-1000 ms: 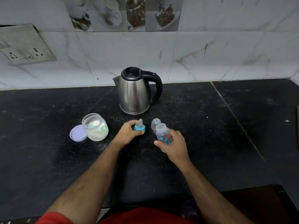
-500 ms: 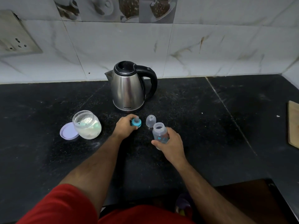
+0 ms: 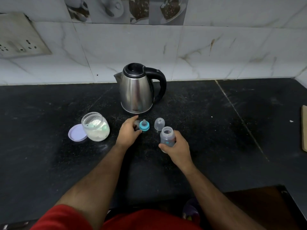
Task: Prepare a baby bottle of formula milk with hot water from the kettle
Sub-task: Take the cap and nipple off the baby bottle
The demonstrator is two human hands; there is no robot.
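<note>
Black stone counter [image 3: 49,163] bearing two forearms reaching forward; one kettle [image 3: 137,90] beyond both hands, one powder jar [image 3: 96,126] left of the left hand [image 3: 128,131], whose fingers touch the teal teat ring [image 3: 144,126]; right hand [image 3: 177,146] grips one uncapped bottle [image 3: 167,135].
</note>
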